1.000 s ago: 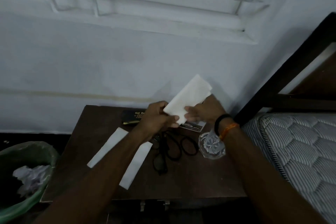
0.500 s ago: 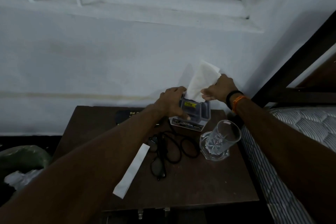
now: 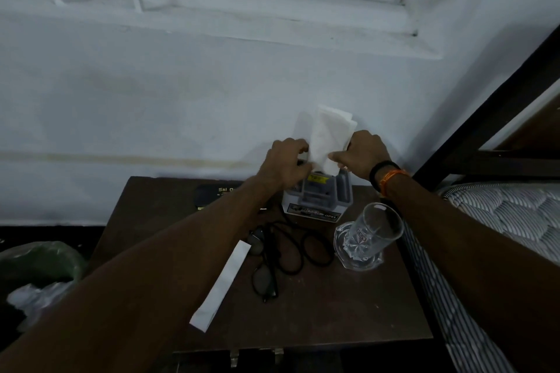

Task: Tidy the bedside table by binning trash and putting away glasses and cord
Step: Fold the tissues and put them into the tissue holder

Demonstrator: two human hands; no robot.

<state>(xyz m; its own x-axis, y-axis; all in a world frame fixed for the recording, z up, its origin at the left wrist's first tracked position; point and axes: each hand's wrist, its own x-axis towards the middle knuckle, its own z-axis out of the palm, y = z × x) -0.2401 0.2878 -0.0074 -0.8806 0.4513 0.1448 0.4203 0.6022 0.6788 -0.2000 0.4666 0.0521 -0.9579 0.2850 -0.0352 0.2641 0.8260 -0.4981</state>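
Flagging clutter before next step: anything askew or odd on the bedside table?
Yes. A white paper strip lies diagonally toward the front edge, and the glasses sit tangled with the black cord. The tumbler stands upright, nothing spilled.

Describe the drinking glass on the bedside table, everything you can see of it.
The drinking glass is clear, with a thick cut-pattern base and a plain round rim; a small dark mark shows on its side. It looks empty. It stands upright near the right edge of the dark wooden table, close to the mattress and just right of the black cord. It sits below the right forearm; neither hand touches it.
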